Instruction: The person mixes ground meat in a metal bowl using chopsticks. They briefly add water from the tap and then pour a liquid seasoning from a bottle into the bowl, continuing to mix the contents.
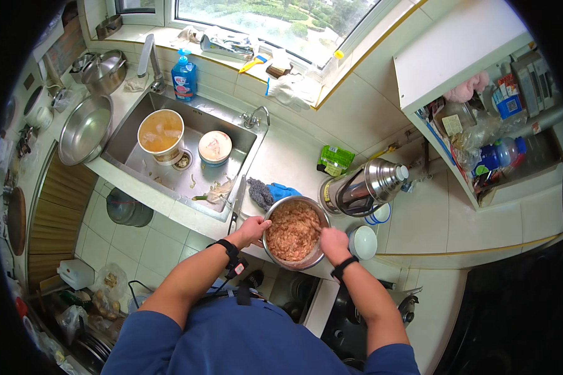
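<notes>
A stainless steel bowl point(310, 262) of minced meat mixture point(291, 236) stands at the front edge of the counter. My left hand point(252, 231) grips the bowl's left rim, thumb over the edge. At the right side, my right hand point(334, 243) is closed around a thin utensil point(317, 228) that dips into the meat. Most of that utensil is hidden by the fist and the meat, so its kind is unclear. Swirl marks run through the meat. Behind the bowl lie a grey scrubbing cloth point(261, 193) and a blue cloth or glove point(283, 191).
Left of the bowl, a knife point(234, 220) lies along the sink edge point(216, 211). The sink holds a tub of cloudy liquid point(160, 133) and a lidded container point(215, 146). To the right stand a steel thermos flask point(356, 187) and white bowls point(363, 243).
</notes>
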Demonstrator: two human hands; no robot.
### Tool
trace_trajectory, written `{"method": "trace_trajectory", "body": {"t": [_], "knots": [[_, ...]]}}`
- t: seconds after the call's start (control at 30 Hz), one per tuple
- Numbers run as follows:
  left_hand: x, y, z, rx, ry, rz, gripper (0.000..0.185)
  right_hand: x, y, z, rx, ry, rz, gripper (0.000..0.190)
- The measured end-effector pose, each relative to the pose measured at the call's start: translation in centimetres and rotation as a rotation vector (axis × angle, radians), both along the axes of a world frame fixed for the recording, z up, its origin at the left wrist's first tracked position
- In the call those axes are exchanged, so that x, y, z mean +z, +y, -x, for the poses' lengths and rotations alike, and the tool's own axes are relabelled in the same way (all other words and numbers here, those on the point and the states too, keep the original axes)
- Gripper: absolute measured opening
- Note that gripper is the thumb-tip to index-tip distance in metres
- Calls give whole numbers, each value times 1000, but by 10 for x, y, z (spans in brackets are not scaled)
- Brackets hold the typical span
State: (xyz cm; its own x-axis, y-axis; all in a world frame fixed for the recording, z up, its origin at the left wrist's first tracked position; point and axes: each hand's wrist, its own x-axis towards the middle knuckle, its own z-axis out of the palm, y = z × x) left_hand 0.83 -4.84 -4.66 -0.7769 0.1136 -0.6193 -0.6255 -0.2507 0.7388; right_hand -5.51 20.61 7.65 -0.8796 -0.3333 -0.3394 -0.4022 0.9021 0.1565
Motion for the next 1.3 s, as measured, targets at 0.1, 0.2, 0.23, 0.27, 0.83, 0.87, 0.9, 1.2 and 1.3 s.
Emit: {"method": "trace_trajectory", "body": {"t": [0.1, 0.2, 0.23, 0.27, 0.83, 0.87, 0.9, 1.2, 1.3], "knots": [[20, -1, -2, -24, 28, 105, 30, 13, 0, -39, 150, -153, -80, 22], [11, 4, 4, 37, 0, -2, 29, -2, -40, -31, 209, -152, -64, 22], [8, 2, 4, 16, -5, 26, 28, -10, -46, -20, 199, -131, -61, 22], [5, 1, 4, -5, -9, 54, 28, -10, -42, -6, 107, -106, -23, 22], [34, 0, 4, 1, -8, 97, 27, 19, -4, -32, 128, -161, -63, 22], [23, 4, 4, 21, -8, 81, 27, 12, -20, -41, 213, -206, -94, 22], [13, 7, 4, 43, -9, 65, 27, 6, -31, -45, 302, -252, -124, 23], [-4, 8, 11, 13, 7, 7, 28, -2, 24, -27, 162, -66, -110, 23], [1, 8, 10, 13, -7, 28, 28, 8, -35, -49, 373, -192, -81, 21]]}}
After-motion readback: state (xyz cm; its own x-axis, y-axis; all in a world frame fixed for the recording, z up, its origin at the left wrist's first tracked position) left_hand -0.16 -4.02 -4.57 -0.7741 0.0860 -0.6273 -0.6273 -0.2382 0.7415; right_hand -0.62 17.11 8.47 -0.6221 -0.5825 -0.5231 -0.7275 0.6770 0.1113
